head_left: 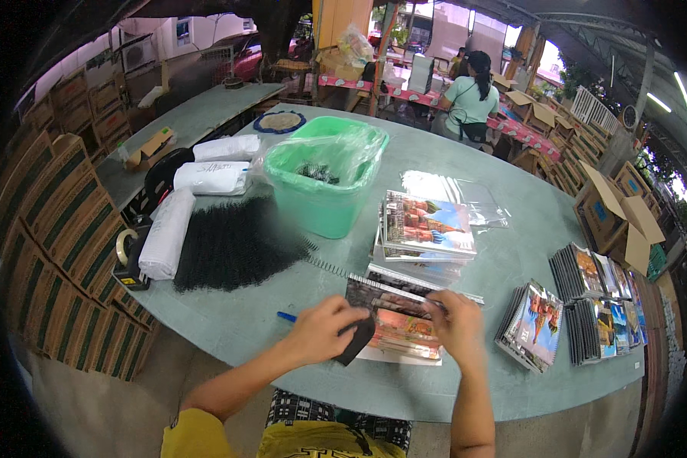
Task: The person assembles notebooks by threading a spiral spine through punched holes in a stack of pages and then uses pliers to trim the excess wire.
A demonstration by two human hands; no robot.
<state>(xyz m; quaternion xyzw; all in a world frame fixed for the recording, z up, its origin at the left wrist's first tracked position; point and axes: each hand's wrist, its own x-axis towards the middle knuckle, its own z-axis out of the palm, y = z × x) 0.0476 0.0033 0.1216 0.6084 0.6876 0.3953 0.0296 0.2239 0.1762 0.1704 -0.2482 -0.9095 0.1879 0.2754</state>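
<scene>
Pinching a dark cover [356,338] at lower centre, our left hand [322,327] may misalign the booklet stack [399,330]; right hand [456,324] apparently presses it, fingers curled.

Glossy printed paper notebook covers [393,328]; a metal wire spiral [330,266]; green plastic tub [324,187] lined with thin clear film; matt, seemingly painted bench [511,252].

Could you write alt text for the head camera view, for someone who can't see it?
A person's left hand and right hand press on a colourful spiral-bound booklet on a pale green table, the left also holding a dark flat piece. Behind lie a heap of black wire spirals, a green plastic-lined tub and stacked booklets.
</scene>
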